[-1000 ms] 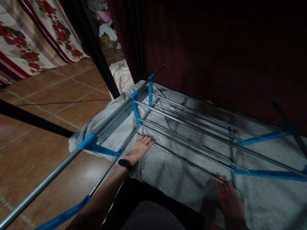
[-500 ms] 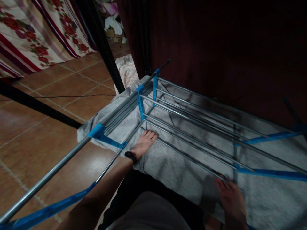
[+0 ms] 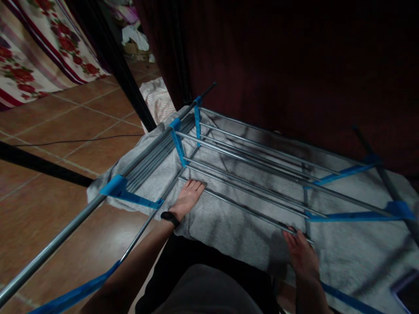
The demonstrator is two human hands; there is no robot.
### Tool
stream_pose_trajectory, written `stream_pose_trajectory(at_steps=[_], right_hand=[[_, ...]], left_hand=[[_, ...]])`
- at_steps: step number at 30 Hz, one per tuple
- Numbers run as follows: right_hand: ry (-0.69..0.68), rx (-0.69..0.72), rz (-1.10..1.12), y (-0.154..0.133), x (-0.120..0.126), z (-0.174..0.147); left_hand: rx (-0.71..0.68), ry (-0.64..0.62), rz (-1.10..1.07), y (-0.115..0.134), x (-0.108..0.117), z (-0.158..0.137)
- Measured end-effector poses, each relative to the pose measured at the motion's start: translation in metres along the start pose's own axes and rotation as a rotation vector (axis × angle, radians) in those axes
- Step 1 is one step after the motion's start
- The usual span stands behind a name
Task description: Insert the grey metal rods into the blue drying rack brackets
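Observation:
A loose grey metal tube (image 3: 244,209) lies slantwise in front of me, with both my hands on it. My left hand (image 3: 188,196), a black band at its wrist, has its fingers wrapped over the tube near its left end. Near the other end, my right hand (image 3: 301,253) grips it with thumb and fingers. Just beyond stands a partly assembled rack of grey tubes and blue plastic brackets (image 3: 178,146), several tubes running across it. More tubes (image 3: 153,152) lie bundled along its left side.
A grey blanket (image 3: 235,235) lies under the rack. Dark poles (image 3: 114,65) rise at the left, beside a tiled floor (image 3: 49,209) with a thin cable. A dark red curtain (image 3: 262,65) hangs behind. A dark flat object with a pale edge (image 3: 407,290) lies at lower right.
The whole scene has shifted left in view, bringing the rack's right side and the dark flat object into sight. Both hands stay on the tube.

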State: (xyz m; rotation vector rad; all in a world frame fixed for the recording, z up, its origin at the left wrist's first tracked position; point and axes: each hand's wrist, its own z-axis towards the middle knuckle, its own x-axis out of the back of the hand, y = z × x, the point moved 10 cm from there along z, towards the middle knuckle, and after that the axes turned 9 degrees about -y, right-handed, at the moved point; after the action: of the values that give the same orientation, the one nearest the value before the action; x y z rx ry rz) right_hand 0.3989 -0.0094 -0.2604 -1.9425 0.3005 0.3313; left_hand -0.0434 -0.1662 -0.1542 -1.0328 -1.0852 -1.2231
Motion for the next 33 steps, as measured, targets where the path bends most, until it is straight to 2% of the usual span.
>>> stream_pose_trajectory(at_steps=[8,14,19,26,33], right_hand=[[0.046,-0.012,0.014,0.003,-0.004,-0.002],[0.027,-0.021,0.072,0.005,-0.006,0.000],[0.000,-0.024,0.112,0.000,-0.020,-0.006],[0.048,-0.038,0.202,-0.005,-0.030,-0.013],[-0.005,0.074,0.274,-0.027,-0.041,-0.013]], left_hand=[[0.029,-0.096,-0.014,-0.006,-0.006,0.002],[0.033,-0.066,-0.082,-0.010,-0.007,0.001],[0.009,-0.083,-0.111,-0.015,-0.012,0.001],[-0.060,-0.062,-0.062,-0.011,-0.005,0.004],[-0.065,-0.037,-0.072,-0.013,-0.006,0.004]])
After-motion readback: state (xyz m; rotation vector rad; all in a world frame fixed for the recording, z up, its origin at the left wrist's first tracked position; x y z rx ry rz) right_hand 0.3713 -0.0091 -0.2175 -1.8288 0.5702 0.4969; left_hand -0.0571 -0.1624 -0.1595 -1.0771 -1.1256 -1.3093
